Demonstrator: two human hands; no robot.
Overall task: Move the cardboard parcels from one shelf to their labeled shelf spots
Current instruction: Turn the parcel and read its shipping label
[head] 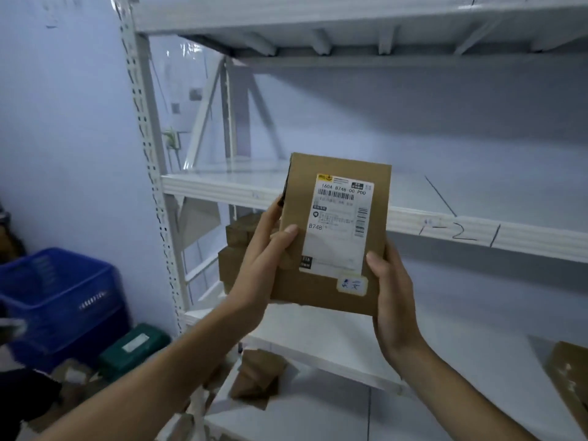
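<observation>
Parcel (334, 237) held up between both hands in front of the middle shelf (413, 218), label facing the camera, long axis upright, slightly tilted. Left hand (264, 249) clamps the left edge, thumb over the front; right hand (391, 291) cups the lower right corner, fingers hidden behind. Both equally near. Shelf mark (458, 232) lies right of the parcel.

wall (63, 122): pale, bare | shelving (149, 148): white metal | blue crate (60, 300), green case (133, 348): on floor
</observation>
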